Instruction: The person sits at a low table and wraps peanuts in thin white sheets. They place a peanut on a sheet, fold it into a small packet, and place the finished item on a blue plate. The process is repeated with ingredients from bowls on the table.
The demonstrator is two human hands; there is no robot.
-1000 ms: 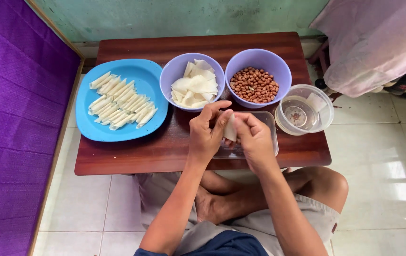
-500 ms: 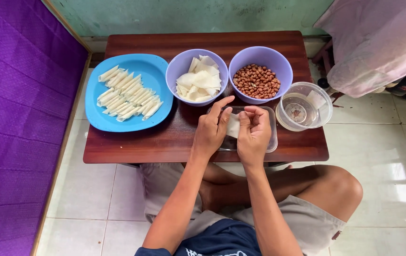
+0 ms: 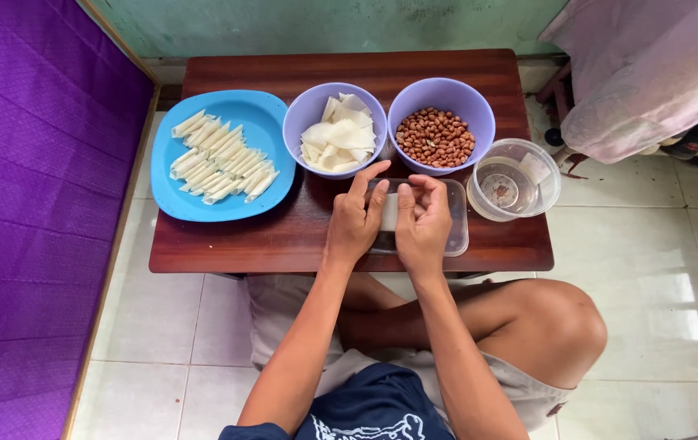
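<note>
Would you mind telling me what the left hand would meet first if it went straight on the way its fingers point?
Probably the purple bowl of white wrappers: the left hand points up-table toward it, though its height above the table is unclear.

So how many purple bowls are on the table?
2. One round purple plastic bowl holds white wrapper pieces, beside the blue plate. The other purple bowl, just to its right, holds brown peanuts. None seem hidden.

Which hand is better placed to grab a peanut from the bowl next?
Probably the right hand: it sits just below the purple bowl of peanuts, while the left hand lies under the bowl of white wrappers. Both pinch the small wrapper.
</note>
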